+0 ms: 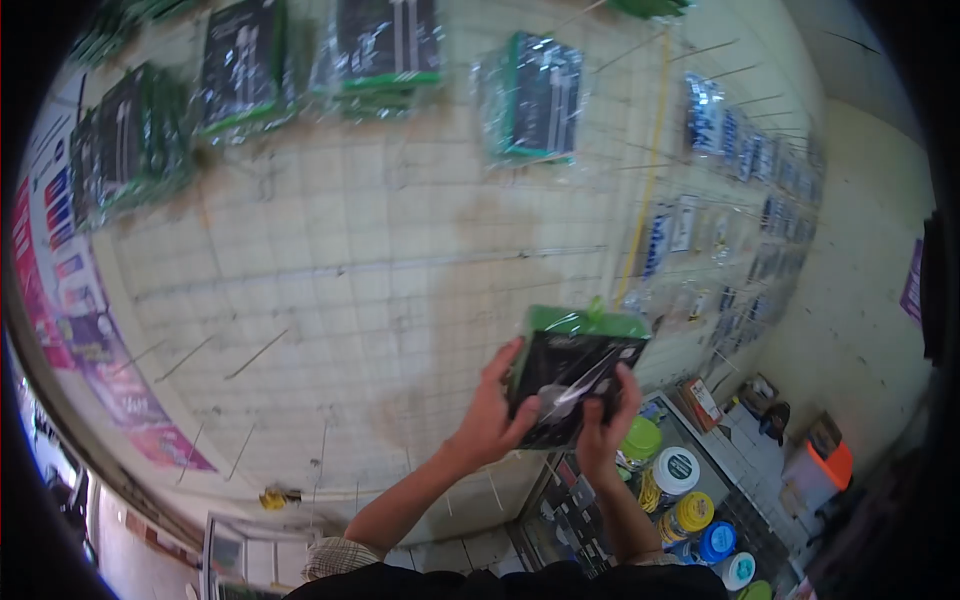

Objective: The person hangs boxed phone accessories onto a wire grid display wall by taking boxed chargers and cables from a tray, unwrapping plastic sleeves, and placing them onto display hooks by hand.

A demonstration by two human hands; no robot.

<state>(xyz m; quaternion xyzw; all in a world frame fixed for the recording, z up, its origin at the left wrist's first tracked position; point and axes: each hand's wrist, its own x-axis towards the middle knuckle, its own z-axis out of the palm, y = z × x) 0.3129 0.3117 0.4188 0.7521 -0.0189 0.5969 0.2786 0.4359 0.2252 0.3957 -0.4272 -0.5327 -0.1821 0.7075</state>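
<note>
Green-and-black package: raised between both hands in front of the wire grid wall (350, 225), above the near side of the glass tabletop (718, 455); clear plastic covers its dark printed front.
Left hand (482, 425): fingers bent and closed on the package (572, 372) along its left edge, thumb on the front.
Right hand (606, 432): fingers closed around the lower right part, thumb over the front; what lies behind the package is hidden.
Reason for the grip: holding opposite sides likely steadies the slippery wrapper and leaves much of the print in view.
Direction: green top edge up and towards the wall, printed face towards the wearer.
Long axis: seemingly top to bottom, leaning slightly right at the top; foreshortening makes this uncertain.
Hanging packs (388, 40): on the upper wall, fronts outward, probably so the print can be seen.
Lidded jars (673, 472): grouped on the tabletop, lids up, presumably for easy reach.
</note>
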